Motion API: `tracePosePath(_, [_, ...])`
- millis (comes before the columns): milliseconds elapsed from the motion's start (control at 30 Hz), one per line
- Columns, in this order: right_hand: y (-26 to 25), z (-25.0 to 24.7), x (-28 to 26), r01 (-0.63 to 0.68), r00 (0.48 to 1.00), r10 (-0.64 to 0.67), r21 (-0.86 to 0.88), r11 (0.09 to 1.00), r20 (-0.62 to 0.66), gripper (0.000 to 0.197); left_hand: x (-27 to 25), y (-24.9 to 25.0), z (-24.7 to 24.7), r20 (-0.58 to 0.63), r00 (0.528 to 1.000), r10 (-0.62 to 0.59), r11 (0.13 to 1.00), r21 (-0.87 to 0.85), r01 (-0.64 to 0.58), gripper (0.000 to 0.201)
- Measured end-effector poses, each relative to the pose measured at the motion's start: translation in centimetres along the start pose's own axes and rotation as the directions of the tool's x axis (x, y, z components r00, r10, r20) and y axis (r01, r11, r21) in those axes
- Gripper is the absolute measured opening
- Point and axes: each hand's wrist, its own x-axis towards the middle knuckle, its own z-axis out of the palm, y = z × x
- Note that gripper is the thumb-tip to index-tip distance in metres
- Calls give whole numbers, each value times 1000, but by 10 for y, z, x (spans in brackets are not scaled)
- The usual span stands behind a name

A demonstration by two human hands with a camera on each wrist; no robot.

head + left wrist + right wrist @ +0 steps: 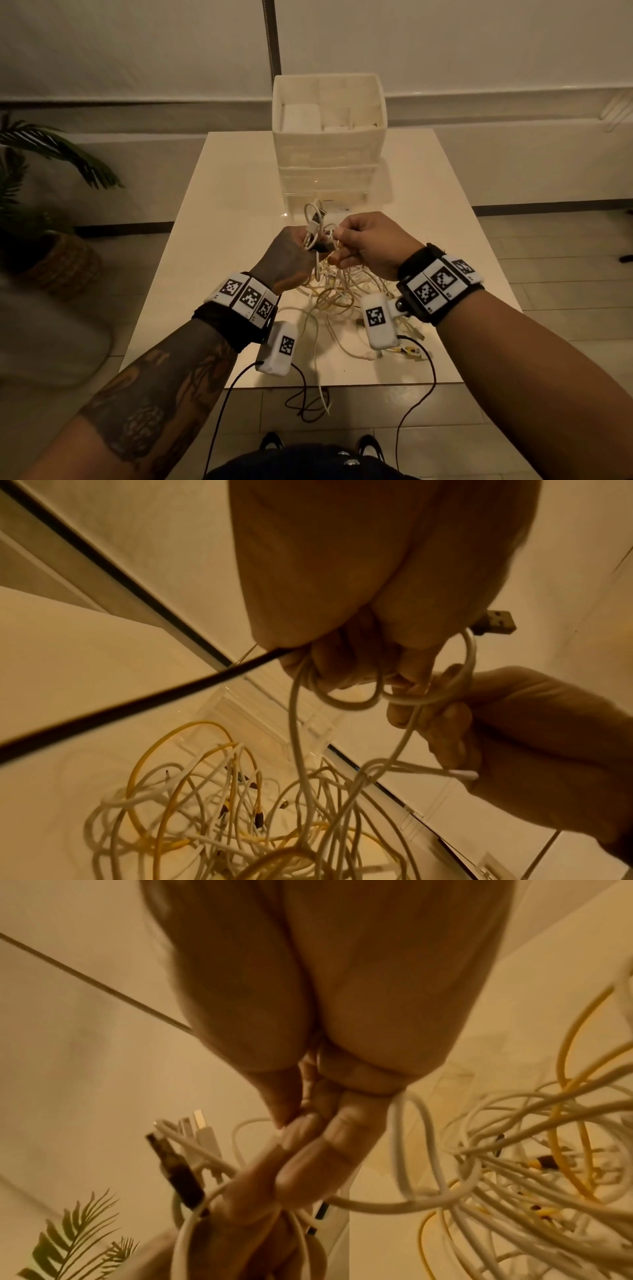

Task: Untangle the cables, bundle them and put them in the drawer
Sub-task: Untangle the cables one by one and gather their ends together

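Note:
A tangle of white and yellow cables [337,294] lies on the cream table [191,274], and strands rise from it to both hands. My left hand [291,255] grips several white cable ends with USB plugs [317,219] sticking up from the fist; its curled fingers [342,666] hold white loops [346,703]. My right hand [363,245] pinches a white cable close beside the left hand. In the right wrist view its fingertips [298,1123] press on a white strand, with the plugs [202,1131] just beyond. The tangle [240,818] hangs below.
A white drawer unit [329,147] stands at the far middle of the table, just beyond the hands. A potted plant [44,205] sits on the floor at the left. Black sensor leads [421,377] hang from both wrists over the table's near edge.

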Motion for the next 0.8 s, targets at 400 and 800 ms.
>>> tracePosePath(400, [-4,1,1,24,998,-24,5,1000,53,17,-4,9,-6,32,999,39,999,13,-39,11])
tracePosePath(800, [30,-3,-1,129,990,-132,-686,716,49,20,11,24,-31,-307,951,-34,974,-225,-38,16])
